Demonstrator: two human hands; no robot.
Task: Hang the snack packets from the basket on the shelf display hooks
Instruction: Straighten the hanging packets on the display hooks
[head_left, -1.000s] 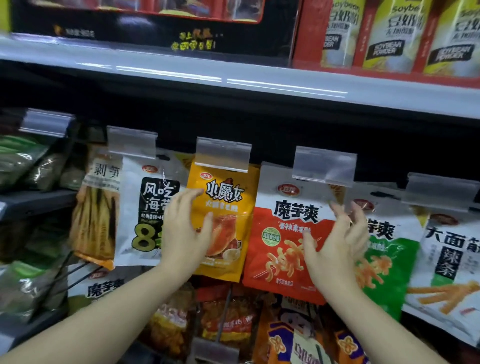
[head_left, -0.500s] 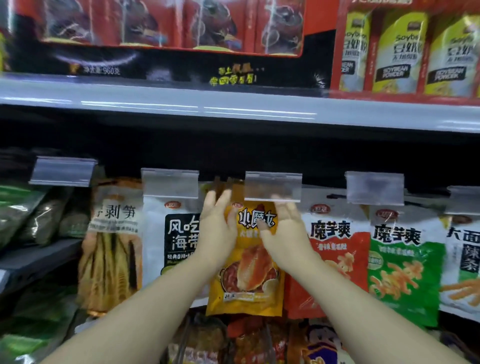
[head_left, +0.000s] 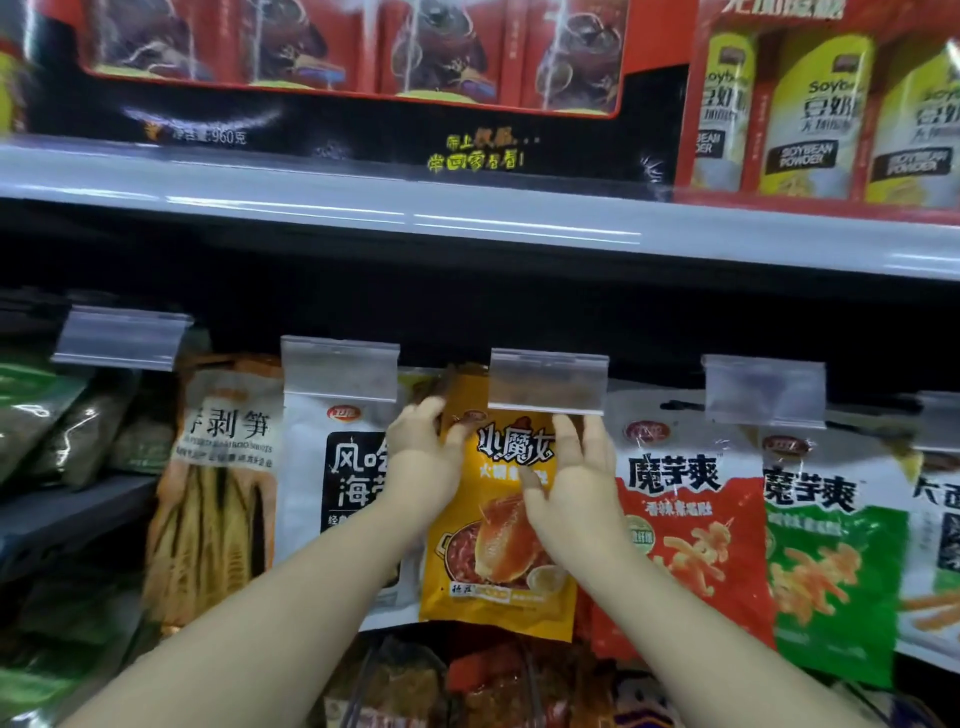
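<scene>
You are facing a shop shelf, its pale edge running across above a dark recess where a row of packets hangs from hooks, each hook fronted by a clear plastic label holder. On the board above stand red gift boxes and soybean powder packs. Along the hook row, from the left: a bamboo shoot packet, a white seaweed packet, the yellow snack packet, a red konjac packet and a green konjac packet. More packets hang blurred in the row below.

The yellow snack packet hangs under the middle label holder, which hides its top edge and the hook. It is glossy, with dark lettering and a picture of food in a red pot.

Your left hand pinches the packet's upper left edge, thumb on the front. Your right hand rests on its upper right, fingers spread and nearly straight, reaching up to the label holder.
</scene>
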